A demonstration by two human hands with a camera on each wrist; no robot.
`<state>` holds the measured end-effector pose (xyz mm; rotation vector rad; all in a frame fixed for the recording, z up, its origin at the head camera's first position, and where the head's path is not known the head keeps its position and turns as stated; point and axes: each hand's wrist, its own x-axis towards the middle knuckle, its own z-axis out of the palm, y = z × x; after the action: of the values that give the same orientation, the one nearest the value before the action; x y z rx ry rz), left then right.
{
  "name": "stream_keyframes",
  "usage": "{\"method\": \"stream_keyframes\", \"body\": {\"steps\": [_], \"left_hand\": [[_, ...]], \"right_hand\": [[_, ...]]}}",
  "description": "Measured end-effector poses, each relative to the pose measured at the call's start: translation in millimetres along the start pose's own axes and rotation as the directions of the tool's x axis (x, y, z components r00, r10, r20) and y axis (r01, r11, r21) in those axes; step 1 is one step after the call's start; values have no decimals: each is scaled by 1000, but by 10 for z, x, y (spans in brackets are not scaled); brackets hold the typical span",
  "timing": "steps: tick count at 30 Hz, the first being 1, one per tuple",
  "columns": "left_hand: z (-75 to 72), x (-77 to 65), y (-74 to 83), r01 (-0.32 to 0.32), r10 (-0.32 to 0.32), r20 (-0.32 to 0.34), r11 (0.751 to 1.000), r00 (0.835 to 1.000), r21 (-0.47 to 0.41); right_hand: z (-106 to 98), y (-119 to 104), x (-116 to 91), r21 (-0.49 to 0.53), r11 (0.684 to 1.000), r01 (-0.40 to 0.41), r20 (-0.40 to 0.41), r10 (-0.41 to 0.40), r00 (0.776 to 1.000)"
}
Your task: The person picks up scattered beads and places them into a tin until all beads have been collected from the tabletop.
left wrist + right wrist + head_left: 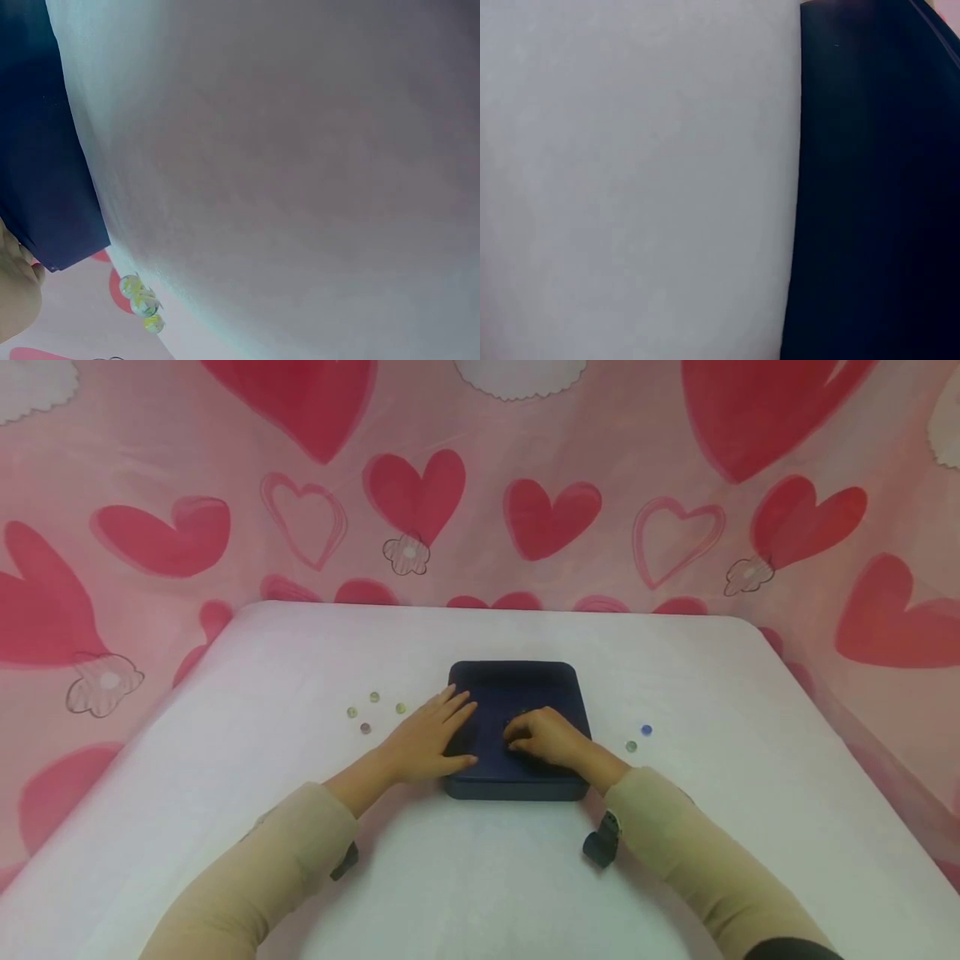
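White table [480, 868], smooth top, both far corners rounded. Clock reference: tray as centre, 12 pointing away from the wearer. Dark blue tray [517, 790] sits flat on the top, rounded corners, one side facing 12.

At about 9 o'clock, apart from the tray: four small glassy marbles in a loose cluster. Within it, yellowish marbles at 12 [374, 697], 3 [401, 708] and 9 [352, 712]; purplish marble [365, 728] near 6.

At about 3 o'clock: blue marble [647, 729], with greenish marble [632, 747] just beside it, towards its 7.
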<state>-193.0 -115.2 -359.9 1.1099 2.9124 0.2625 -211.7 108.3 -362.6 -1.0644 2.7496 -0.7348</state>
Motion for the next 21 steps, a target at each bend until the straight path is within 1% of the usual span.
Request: {"method": "stream_keyframes", "body": {"steps": [5, 10, 16, 21], "left_hand": [[-9, 1, 6, -1, 1, 0, 1000, 1000, 1], [-15, -1, 7, -1, 1, 3, 1000, 1000, -6], [-10, 2, 3, -5, 5, -2, 1000, 1000, -2], [12, 9, -4, -5, 5, -6, 1000, 1000, 11]], "right_hand": [[5, -11, -4, -27, 1000, -6, 15, 6, 1000], [9, 0, -2, -32, 999, -2, 10, 2, 1000], [-23, 37, -19, -21, 1000, 8, -38, -9, 999], [-108, 50, -84, 11, 1000, -26, -79, 27, 997]]}}
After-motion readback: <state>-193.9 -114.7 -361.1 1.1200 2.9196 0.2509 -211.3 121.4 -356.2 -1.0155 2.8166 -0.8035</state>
